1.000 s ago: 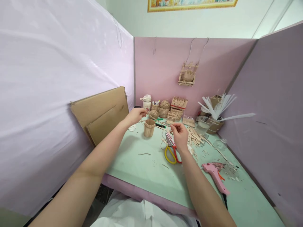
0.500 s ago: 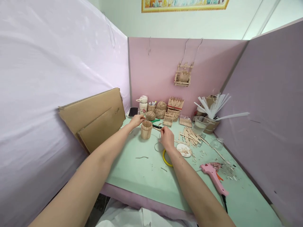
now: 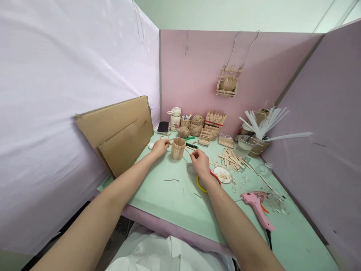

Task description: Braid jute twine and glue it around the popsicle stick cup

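A small round cup made of upright wooden craft sticks (image 3: 178, 151) stands on the table between my hands. Just left of it, my left hand (image 3: 160, 148) is closed in a pinch on a strand of twine. On the other side my right hand (image 3: 200, 162) pinches the twine (image 3: 187, 151), which runs from its fingertips to the cup's right side. Whether the strand passes all the way behind the cup is hidden. Behind the cup lies a ball of twine (image 3: 183, 131), close to green-handled pliers (image 3: 192, 145).
Tape rolls (image 3: 199, 185) lie under my right forearm. A white dish (image 3: 222, 175), loose craft sticks (image 3: 231, 159) and a pink glue gun (image 3: 258, 209) are to the right. Cardboard sheets (image 3: 124, 139) lean at the left. Stick-built pieces (image 3: 214, 124) stand along the back.
My left hand has come down and away from the cup's rim to its left side, still with the twine. The right hand stays right of the cup. The camera view has shifted.
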### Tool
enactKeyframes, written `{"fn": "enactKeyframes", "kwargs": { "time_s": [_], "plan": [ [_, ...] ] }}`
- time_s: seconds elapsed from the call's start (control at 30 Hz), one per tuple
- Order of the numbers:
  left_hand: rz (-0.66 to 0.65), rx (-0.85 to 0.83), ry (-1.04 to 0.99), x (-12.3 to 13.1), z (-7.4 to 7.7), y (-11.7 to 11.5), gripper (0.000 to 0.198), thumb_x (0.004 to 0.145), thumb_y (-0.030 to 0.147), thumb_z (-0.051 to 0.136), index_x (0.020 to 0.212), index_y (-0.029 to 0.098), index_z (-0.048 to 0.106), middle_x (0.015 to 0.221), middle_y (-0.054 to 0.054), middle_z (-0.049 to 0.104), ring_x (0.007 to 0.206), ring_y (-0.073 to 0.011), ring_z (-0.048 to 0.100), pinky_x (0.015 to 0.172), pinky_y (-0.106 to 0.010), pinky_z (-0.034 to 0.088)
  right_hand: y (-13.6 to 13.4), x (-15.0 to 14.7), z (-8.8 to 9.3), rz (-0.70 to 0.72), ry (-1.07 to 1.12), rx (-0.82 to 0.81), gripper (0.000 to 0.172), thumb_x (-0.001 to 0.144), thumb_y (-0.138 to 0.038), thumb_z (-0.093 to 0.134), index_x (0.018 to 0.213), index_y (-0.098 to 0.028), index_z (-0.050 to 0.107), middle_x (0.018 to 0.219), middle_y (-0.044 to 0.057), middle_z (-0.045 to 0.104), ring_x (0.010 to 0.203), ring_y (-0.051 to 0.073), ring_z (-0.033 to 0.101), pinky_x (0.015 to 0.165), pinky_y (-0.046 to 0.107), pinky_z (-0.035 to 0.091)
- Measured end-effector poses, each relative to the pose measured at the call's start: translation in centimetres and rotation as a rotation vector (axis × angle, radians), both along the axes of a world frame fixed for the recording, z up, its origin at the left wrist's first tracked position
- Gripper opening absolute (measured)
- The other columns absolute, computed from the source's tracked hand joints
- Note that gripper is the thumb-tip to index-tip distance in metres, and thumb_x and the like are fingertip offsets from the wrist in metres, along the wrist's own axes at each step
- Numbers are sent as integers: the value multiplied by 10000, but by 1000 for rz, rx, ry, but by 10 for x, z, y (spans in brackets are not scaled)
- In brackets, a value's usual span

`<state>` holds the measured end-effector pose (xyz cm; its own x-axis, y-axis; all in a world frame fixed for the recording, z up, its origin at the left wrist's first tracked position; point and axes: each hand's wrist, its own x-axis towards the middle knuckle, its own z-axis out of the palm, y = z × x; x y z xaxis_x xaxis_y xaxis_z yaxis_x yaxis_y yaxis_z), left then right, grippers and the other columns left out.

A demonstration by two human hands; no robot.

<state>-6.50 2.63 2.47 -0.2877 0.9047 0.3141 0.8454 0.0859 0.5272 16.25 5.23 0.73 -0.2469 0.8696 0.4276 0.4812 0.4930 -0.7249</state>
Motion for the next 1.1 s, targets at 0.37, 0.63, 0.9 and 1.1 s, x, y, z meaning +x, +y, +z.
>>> {"fn": "enactKeyframes", "kwargs": {
  "time_s": [0.37, 0.63, 0.9, 1.1],
  "plan": [
    [39, -120, -375, 14, -23, -23, 134, 708, 206, 559, 714, 142, 676, 662, -50, 684, 636, -155, 618, 663, -270, 499, 0, -17, -16, 169, 168, -283, 119, 645, -301, 558, 686, -193, 585, 688, 13, 668, 634, 152, 597, 604, 262, 441],
    [-5, -180, -806, 32, -20, -32, 115, 719, 148, 580, 613, 118, 611, 611, -44, 662, 522, -102, 593, 633, -262, 540, 6, -25, -27, 235, 219, -316, 127, 627, -271, 569, 712, -194, 624, 685, 15, 683, 673, 166, 628, 650, 282, 485],
    [8, -197, -962, 47, -17, -39, 98, 734, 107, 590, 635, 111, 590, 603, -42, 657, 545, -107, 616, 660, -269, 551, 8, -30, -30, 258, 270, -356, 140, 620, -273, 579, 699, -178, 645, 711, 26, 693, 658, 153, 625, 653, 272, 490],
    [7, -218, -947, 52, -16, -39, 97, 721, 111, 597, 625, 117, 598, 569, -27, 640, 516, -95, 593, 644, -250, 547, 11, -30, -33, 244, 278, -357, 142, 610, -276, 597, 690, -179, 662, 712, 28, 697, 671, 164, 627, 665, 287, 497]
  ]
}}
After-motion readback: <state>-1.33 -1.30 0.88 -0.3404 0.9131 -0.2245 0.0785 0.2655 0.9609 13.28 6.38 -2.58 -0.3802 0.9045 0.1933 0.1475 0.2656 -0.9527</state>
